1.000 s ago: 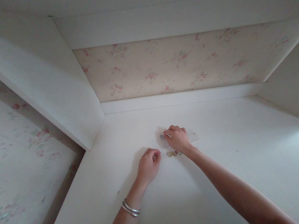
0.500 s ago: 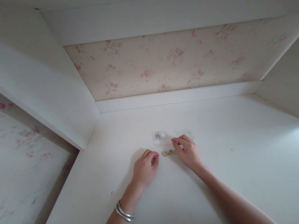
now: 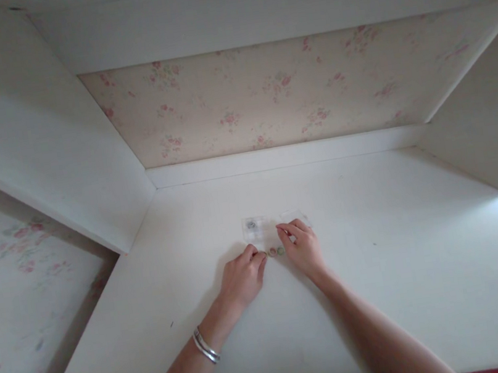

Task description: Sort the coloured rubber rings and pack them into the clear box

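Observation:
My left hand [image 3: 245, 274], closed in a pinch, is at the left end of a short row of small round pieces. Its fingertips cover most of a small yellowish piece [image 3: 266, 254]. Beside them lie a pinkish ring-like piece [image 3: 272, 252] and a greenish one [image 3: 280, 250]. My right hand [image 3: 304, 250] is just right of the row, thumb and index finger pressed together; anything between them is too small to make out. Behind the hands is a clear plastic box [image 3: 248, 236] with a small dark coil-like thing [image 3: 252, 225] in it.
A clear flat plastic piece [image 3: 291, 213], partly hidden, lies behind my right hand. The white desk [image 3: 386, 290] has a raised back strip [image 3: 291, 155] and side panels. A small dark speck [image 3: 171, 324] lies left of my left forearm.
My left hand has moved onto the yellowish piece at the row's left end. The right hand keeps its pinch, and the greenish piece shows more plainly. The view has shifted slightly.

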Available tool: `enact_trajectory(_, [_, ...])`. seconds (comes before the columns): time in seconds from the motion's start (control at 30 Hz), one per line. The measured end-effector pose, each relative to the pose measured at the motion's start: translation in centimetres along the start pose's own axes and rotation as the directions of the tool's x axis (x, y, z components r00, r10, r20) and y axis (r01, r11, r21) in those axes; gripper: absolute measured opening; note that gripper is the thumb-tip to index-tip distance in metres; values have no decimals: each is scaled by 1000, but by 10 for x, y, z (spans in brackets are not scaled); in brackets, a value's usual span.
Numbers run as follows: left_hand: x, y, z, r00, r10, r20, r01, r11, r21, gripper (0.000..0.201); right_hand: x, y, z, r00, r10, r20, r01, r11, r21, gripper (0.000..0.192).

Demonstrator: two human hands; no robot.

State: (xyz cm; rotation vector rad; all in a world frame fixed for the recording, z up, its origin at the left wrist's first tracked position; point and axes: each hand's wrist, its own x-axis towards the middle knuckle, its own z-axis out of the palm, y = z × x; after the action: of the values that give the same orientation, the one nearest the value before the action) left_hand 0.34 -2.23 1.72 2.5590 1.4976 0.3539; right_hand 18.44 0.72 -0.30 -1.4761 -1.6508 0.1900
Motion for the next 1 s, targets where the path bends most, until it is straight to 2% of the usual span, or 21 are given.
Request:
enact_trajectory(0.33, [-4,-5,4,999,-18,-32,16,999,-43,28,-3,-3,1,999,-10,34,9,1000,25,22])
enact_trajectory(0.73, [-8,-9,6,994,-52,-93,29,973,-229,27,-3,-5,1,998,-16,58,16,1000,3,21])
enact_trajectory(0.9, [-5,-14,6,986,-113,-122,39,870,-492,23,-3,-5,0,997,-28,71,27,1000,15,22])
enact_trajectory(1.0, [-1,-20,4,975,-186,-123,70,779,-624,23,-4,-11,-5,983,-127,136,127,992,10,20])
